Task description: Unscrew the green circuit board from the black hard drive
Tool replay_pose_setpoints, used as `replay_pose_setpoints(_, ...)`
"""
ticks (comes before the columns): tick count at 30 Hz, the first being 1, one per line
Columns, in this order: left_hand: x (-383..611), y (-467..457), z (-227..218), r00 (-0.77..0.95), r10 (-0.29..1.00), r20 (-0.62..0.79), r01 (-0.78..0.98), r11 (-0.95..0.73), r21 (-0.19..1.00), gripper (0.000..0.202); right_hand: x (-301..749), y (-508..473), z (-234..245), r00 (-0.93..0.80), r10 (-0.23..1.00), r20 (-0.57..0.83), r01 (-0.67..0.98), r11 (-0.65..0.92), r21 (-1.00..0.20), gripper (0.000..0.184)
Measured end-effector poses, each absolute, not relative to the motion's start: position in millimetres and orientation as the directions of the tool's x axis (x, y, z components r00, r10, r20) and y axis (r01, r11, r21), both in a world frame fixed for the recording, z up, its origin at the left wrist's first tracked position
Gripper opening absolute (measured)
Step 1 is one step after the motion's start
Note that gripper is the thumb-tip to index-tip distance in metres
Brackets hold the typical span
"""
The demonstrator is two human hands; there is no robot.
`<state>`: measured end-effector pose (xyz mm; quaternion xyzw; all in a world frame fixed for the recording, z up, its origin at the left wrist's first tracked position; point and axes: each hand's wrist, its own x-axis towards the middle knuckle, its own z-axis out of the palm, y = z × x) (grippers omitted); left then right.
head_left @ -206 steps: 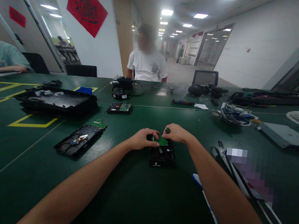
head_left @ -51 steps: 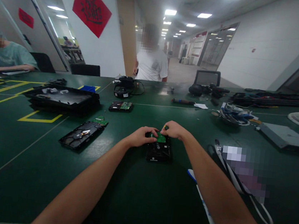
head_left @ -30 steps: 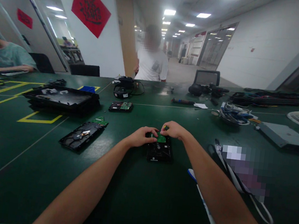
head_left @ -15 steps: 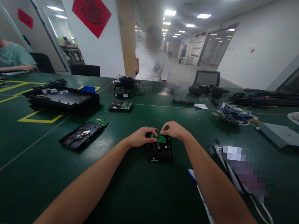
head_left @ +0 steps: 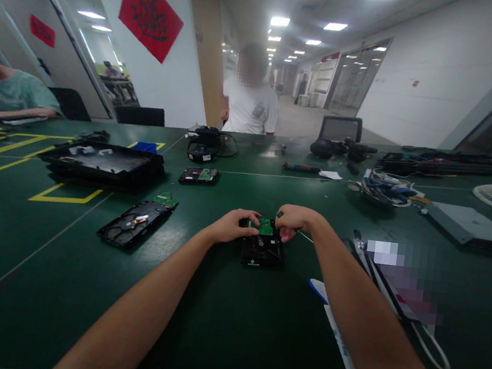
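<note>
In front of me lies a black hard drive (head_left: pixel 260 252) with a green circuit board (head_left: pixel 265 227) at its far end. My left hand (head_left: pixel 235 226) is at the drive's left side, fingers and thumb curled over its edge and the board. At the far right corner is my right hand (head_left: pixel 298 219), closed round a slim screwdriver (head_left: pixel 299 231). Its dark end shows near the knuckles and its thin shaft points right, away from the drive. The right fingertips are partly hidden.
To the left lies another hard drive (head_left: pixel 135 223) with its board at the far end. A third drive (head_left: pixel 198 175) and a black tray (head_left: pixel 102 159) are farther back. On the right are a lanyard (head_left: pixel 377 276), a grey metal box (head_left: pixel 474 226) and a bowl of cables (head_left: pixel 385 191). A person (head_left: pixel 250 105) stands across the table.
My right hand has moved right and slightly nearer, off the board's top edge, and the screwdriver has turned so its shaft shows. My left hand stays on the drive.
</note>
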<state>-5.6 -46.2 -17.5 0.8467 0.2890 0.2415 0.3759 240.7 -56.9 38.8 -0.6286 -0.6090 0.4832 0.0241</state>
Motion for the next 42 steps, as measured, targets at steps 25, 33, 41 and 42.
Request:
replay_pose_setpoints(25,-4.1,-44.6,-21.8,0.630,0.738,0.243,0.404,-0.578,0.709,0.026,234.1,-45.7,39.3,-0.062,0.987,-0.145,0.868,-0.019,-0.495,0.021)
replay_pose_setpoints(33,-5.0,-43.5,-20.1,0.634,0.732,0.252,0.386,-0.581,0.717,0.021,246.2,-41.3,60.8,0.062,0.937,0.345,0.647,0.225,-0.728,0.036)
replay_pose_setpoints(41,-4.1,-44.8,-17.8,0.642,0.715,0.277,0.355,-0.597,0.720,0.020,229.0,-56.0,74.2,0.000,0.757,0.653,0.704,0.464,-0.537,0.028)
replay_pose_setpoints(42,-4.0,-44.8,-18.2,0.637,0.720,0.274,0.359,-0.592,0.721,0.021,228.4,-56.8,74.0,0.001,0.757,0.653,0.704,0.463,-0.538,0.028)
